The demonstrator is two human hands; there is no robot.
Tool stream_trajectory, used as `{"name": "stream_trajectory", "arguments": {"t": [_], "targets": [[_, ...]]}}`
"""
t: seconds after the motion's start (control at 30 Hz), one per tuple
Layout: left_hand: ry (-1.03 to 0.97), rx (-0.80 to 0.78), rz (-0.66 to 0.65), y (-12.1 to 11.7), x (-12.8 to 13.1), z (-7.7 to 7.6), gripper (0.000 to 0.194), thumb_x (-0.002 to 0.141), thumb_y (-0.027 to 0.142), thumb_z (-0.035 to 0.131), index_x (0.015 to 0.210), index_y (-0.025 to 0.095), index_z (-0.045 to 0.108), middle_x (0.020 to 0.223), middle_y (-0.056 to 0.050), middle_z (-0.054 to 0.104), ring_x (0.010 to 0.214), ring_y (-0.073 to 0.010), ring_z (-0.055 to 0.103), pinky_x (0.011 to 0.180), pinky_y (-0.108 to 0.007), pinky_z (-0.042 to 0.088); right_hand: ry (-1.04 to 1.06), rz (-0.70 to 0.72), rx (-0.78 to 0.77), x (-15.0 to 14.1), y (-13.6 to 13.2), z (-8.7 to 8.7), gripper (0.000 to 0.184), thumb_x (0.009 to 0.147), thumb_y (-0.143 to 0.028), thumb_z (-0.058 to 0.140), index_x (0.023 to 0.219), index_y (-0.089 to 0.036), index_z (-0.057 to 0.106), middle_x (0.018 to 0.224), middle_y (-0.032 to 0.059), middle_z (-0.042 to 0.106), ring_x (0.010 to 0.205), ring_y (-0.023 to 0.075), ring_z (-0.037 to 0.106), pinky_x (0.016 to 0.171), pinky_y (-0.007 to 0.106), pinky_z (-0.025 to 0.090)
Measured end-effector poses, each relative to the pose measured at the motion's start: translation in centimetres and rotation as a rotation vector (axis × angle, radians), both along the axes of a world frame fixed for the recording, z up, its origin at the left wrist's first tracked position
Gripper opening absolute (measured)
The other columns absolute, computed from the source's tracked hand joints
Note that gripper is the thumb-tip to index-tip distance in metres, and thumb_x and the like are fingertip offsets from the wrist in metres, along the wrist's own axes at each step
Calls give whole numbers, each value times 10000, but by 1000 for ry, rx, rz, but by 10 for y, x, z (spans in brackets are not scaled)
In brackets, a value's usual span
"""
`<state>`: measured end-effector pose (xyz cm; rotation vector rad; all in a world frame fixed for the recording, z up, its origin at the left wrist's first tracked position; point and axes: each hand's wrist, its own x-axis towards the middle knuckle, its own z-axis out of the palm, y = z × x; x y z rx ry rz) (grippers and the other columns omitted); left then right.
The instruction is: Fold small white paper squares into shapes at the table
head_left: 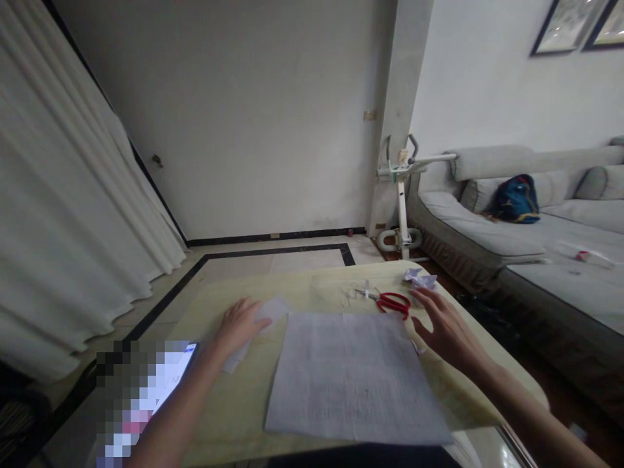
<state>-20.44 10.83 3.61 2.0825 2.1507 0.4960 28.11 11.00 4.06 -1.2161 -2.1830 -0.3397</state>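
A large sheet of white paper lies flat on the pale yellow table in front of me. My left hand rests to its left, fingers stretched out flat over a smaller white paper piece. My right hand hovers open at the sheet's upper right corner, fingers spread, close to red-handled scissors. A crumpled white paper scrap lies just beyond the right hand near the table's far edge.
A phone with a lit screen lies at the table's left front. Small paper scraps lie near the scissors. A grey sofa with a blue bag stands right; white curtains hang left. An exercise bike stands beyond.
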Motion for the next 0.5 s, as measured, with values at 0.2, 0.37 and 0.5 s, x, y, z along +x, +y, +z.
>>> {"name": "stream_trajectory", "arguments": {"t": [0.2,0.37,0.5], "targets": [[-86,19,30,1,-2,-5,386,752,412,636,1050,169,667,1134,-127,664,1108,-294,574,941,-358,406,89,35,-41,-15,-17,3,499,857,-211,537,1343,-191,425,1270,169,525,1151,325,547,951,494,489],[-236,116,138,6,2,-1,197,714,309,635,859,175,643,930,-85,694,917,-264,635,802,-328,468,183,81,-88,-31,-31,6,504,866,-188,526,1354,-229,407,1288,148,512,1189,312,521,972,497,476],[-412,206,132,0,16,24,120,701,306,623,718,188,610,759,-51,697,777,-244,655,733,-319,492,279,93,-145,-41,-45,5,422,869,-214,544,1284,-220,468,1269,148,527,1182,313,529,968,503,474]]}}
